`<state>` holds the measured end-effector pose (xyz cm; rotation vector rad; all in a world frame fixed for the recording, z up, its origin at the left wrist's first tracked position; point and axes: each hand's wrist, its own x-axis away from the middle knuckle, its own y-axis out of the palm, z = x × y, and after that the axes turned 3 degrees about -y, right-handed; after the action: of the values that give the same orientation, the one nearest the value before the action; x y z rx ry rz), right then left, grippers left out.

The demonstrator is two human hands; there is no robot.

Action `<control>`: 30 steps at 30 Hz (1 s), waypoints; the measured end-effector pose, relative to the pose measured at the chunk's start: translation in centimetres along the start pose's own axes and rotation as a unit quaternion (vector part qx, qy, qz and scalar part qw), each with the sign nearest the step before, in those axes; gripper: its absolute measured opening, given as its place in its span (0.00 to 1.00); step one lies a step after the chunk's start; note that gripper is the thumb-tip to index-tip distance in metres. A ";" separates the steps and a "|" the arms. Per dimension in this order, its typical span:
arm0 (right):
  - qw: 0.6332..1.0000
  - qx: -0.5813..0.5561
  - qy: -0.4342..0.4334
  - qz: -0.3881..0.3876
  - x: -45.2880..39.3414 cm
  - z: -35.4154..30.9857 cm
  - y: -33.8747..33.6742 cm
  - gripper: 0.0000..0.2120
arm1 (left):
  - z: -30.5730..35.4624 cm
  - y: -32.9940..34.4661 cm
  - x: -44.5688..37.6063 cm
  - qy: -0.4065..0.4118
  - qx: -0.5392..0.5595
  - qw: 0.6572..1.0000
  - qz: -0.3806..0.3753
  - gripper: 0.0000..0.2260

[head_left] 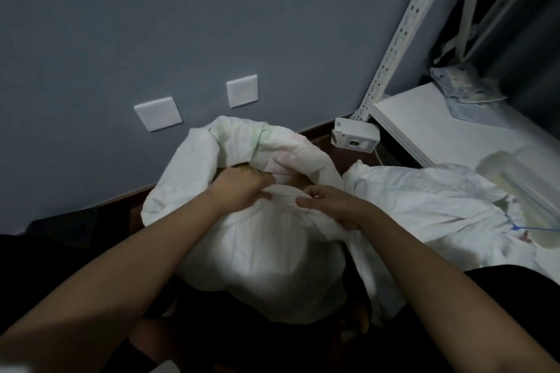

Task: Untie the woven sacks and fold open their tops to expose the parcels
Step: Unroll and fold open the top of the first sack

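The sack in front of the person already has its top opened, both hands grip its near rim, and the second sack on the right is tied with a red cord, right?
Not quite: the head view shows a blue cord on the second sack, not red. The rest holds: the left hand and right hand grip the near rim of the front sack, whose top is open.

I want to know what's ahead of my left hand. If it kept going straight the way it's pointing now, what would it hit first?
Probably the far folded rim of the open sack. The left hand points into its mouth, towards the wall beyond. Depth is unclear.
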<state>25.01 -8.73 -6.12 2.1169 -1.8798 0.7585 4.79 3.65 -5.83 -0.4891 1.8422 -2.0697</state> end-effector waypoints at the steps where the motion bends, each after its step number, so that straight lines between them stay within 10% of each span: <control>1: 1.000 0.002 0.009 0.000 0.1 -0.1 0.0 0.10 | -0.1 -0.2 -0.4 0.012 -0.025 0.999 0.025 0.28; 6: 0.990 0.139 -0.033 0.007 1.3 -0.7 0.5 0.11 | 0.6 1.0 -0.6 -0.020 0.046 0.997 -0.056 0.22; 9: 0.942 0.241 -0.195 0.127 1.7 0.1 2.7 0.09 | 1.6 0.3 0.7 -0.084 0.339 0.905 -0.245 0.25; 11: 0.861 0.376 -0.289 0.182 1.7 0.8 3.4 0.12 | 2.0 -0.4 1.3 -0.098 0.436 0.854 -0.267 0.26; 15: 0.682 0.591 -0.365 0.229 1.6 2.7 2.6 0.22 | 2.4 0.4 1.4 -0.108 0.367 0.904 -0.191 0.15; 17: 0.703 0.581 -0.366 0.184 2.1 2.9 2.7 0.17 | 2.8 1.2 1.4 -0.073 0.282 0.947 -0.133 0.11; 21: 0.942 0.298 -0.120 0.095 2.6 1.6 4.6 0.25 | 3.2 2.8 1.9 0.057 0.022 0.997 0.057 0.05; 23: 0.961 0.246 -0.086 0.089 2.0 1.1 5.6 0.20 | 3.3 2.7 2.5 0.094 0.002 0.990 0.107 0.07; 26: 0.968 0.193 -0.089 0.137 1.3 1.1 6.3 0.16 | 3.3 1.9 4.2 -0.073 0.023 0.990 0.118 0.19; 30: 0.977 0.132 -0.045 0.160 1.7 1.3 6.7 0.18 | 4.2 1.7 10.0 -0.360 0.150 0.902 0.185 0.22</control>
<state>18.90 -11.95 -7.54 2.0470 -2.3191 1.0464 -2.09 -4.83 -6.71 -0.6462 1.0628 -1.5669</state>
